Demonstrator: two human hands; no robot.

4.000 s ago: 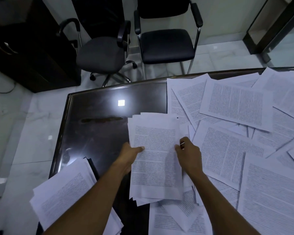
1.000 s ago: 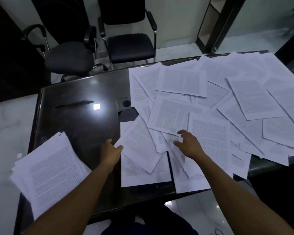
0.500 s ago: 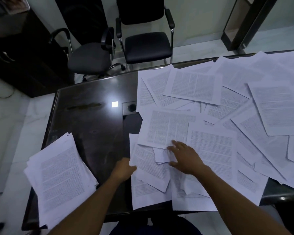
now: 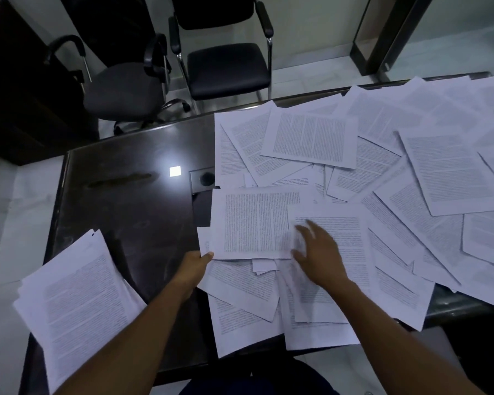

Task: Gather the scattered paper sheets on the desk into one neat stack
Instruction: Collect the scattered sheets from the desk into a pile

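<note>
Since half a second ago, slid up onto scattered sheets (image 4: 311, 143): right hand (image 4: 318, 253), fingers spread flat; left hand (image 4: 196, 262) pinching sheet edge (image 4: 211, 246).

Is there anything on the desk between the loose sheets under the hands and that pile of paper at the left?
Nothing visible. Between the loose sheets that the left hand grips and the right hand presses, and the pile at the desk's left corner, lies only bare dark desk. The pile overhangs the desk edge.
</note>
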